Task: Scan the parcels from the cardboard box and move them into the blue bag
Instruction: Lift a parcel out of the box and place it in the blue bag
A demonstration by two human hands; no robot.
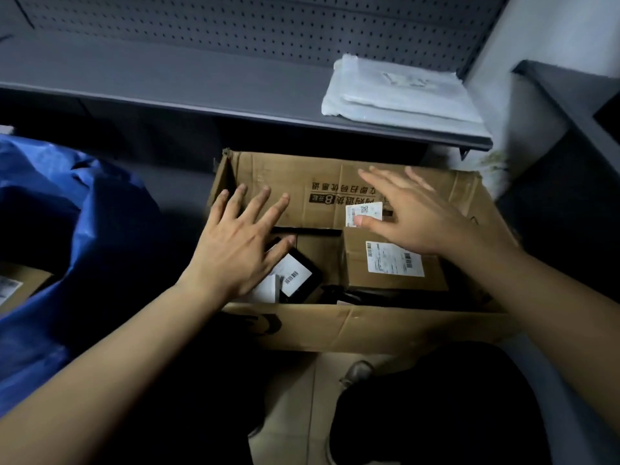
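- Head view: we see the cardboard box open on the floor at frame centre, its near wall running toward 5 o'clock.
- Left hand is over the box's 9 o'clock end, palm down, fingers spread and straight, gripping nothing.
- Its thumb overlaps a black parcel with a white barcode label. We can't tell whether it touches.
- Right hand is over the box's 2 o'clock side, fingers also spread apart, nothing held.
- Its thumb lies across a small white label on the box's far inner wall. Contact is unclear.
- A brown carton parcel with a white shipping label sits inside the box at 3 o'clock of the black parcel, just beside it and under the right hand.
- More dark items lie along the box bottom near the front wall, too dim for us to identify.
- The blue bag is at 9 o'clock of the box, crumpled and just beside it.
- Another brown parcel with a label shows at the frame's 9 o'clock edge, against the blue bag. We can't tell if it is inside.
- A grey shelf spans 12 o'clock with a pegboard behind it.
- Folded white plastic bags lie on the shelf at 1 o'clock.
- A dark shoe is on the tiles at 6 o'clock, below the box.
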